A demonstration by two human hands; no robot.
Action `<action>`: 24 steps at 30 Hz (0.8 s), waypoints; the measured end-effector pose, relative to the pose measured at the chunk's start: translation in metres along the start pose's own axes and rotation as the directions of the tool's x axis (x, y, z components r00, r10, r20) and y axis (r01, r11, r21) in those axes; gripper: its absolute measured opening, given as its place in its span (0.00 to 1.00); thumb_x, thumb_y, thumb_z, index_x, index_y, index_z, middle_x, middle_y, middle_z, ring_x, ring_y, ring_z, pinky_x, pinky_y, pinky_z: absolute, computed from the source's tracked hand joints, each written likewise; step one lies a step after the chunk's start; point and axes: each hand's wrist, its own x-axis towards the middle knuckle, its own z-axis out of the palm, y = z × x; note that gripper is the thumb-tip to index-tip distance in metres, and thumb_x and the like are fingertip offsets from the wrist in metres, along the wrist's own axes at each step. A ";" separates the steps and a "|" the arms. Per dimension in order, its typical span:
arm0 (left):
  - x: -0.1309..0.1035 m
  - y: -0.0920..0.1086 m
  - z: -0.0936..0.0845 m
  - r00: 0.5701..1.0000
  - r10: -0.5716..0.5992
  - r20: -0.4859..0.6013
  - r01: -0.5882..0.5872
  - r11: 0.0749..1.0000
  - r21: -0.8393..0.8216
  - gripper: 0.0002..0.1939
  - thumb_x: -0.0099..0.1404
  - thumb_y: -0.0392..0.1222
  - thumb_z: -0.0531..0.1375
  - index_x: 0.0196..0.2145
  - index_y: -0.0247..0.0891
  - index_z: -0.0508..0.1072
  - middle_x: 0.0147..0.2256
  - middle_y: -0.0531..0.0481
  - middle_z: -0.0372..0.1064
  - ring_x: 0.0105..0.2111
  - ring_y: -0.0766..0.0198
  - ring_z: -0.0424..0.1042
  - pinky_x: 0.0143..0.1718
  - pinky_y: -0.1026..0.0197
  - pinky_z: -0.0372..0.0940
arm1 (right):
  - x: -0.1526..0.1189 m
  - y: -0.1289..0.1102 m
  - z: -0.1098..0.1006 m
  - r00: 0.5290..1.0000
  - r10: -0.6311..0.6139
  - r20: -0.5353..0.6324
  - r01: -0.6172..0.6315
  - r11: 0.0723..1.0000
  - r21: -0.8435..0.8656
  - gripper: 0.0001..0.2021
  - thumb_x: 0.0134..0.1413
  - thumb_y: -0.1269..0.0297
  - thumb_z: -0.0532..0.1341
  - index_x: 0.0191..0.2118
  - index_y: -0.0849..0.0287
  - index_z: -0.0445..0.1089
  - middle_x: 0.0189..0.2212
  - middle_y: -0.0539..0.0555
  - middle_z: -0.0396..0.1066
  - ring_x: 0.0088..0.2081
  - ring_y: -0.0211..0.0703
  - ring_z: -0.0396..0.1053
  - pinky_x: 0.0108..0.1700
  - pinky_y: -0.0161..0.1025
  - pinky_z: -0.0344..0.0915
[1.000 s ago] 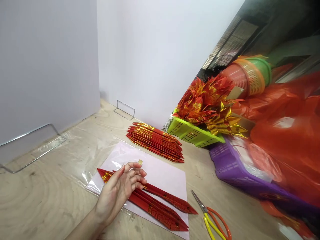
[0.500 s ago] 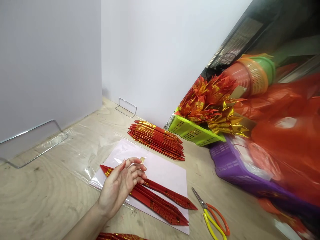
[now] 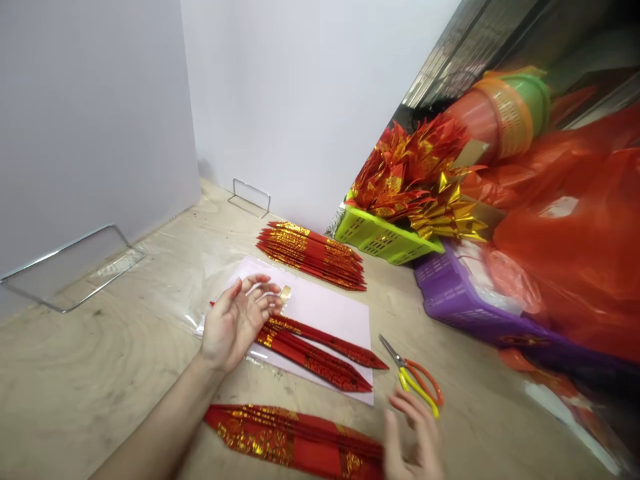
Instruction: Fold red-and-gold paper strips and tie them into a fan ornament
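Palm up, with fingers curled loosely apart, my left hand hovers over the left end of several folded red and gold paper strips and holds nothing. Those strips lie on a pale pink sheet. At the bottom right my right hand, somewhat blurred, has its fingers apart beside the right end of a nearer red and gold folded bundle. Scissors with one orange and one yellow handle lie just beyond my right hand. A neat row of folded red and gold strips sits behind the sheet.
A lime green basket holds pointed red and gold paper pieces. Beside it is a purple basket with plastic bags. Wire stands rest against the pale walls. Clear plastic lies on the wooden table at left.
The view has tilted down, showing more of the near bundle. My right hand has come into view at the bottom right. My left hand stays open above the strips.
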 end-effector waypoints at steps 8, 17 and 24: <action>-0.059 0.039 -0.019 0.970 0.174 0.170 -0.243 0.679 0.693 0.12 0.62 0.47 0.61 0.41 0.38 0.74 0.39 0.46 0.71 0.40 0.57 0.70 0.43 0.59 0.66 | -0.026 -0.098 0.010 0.634 -0.431 0.642 0.438 0.884 0.161 0.26 0.54 0.62 0.63 0.59 0.54 0.62 0.60 0.59 0.64 0.59 0.57 0.61 0.53 0.51 0.58; -0.123 0.002 -0.074 0.929 -0.265 0.258 -0.311 -0.182 0.933 0.28 0.60 0.49 0.65 0.56 0.45 0.64 0.54 0.44 0.65 0.56 0.51 0.60 0.57 0.49 0.57 | -0.031 -0.094 0.022 0.626 -0.381 0.680 0.328 0.920 0.213 0.16 0.63 0.66 0.57 0.55 0.59 0.63 0.54 0.60 0.69 0.54 0.52 0.65 0.53 0.49 0.58; -0.107 -0.003 -0.073 0.929 -0.247 0.276 -0.327 -0.194 0.925 0.16 0.63 0.49 0.63 0.46 0.43 0.70 0.44 0.49 0.70 0.47 0.55 0.66 0.50 0.53 0.59 | -0.019 -0.095 0.036 0.708 -0.359 0.609 0.269 0.933 0.238 0.10 0.66 0.73 0.50 0.41 0.58 0.68 0.36 0.54 0.73 0.37 0.45 0.69 0.41 0.41 0.60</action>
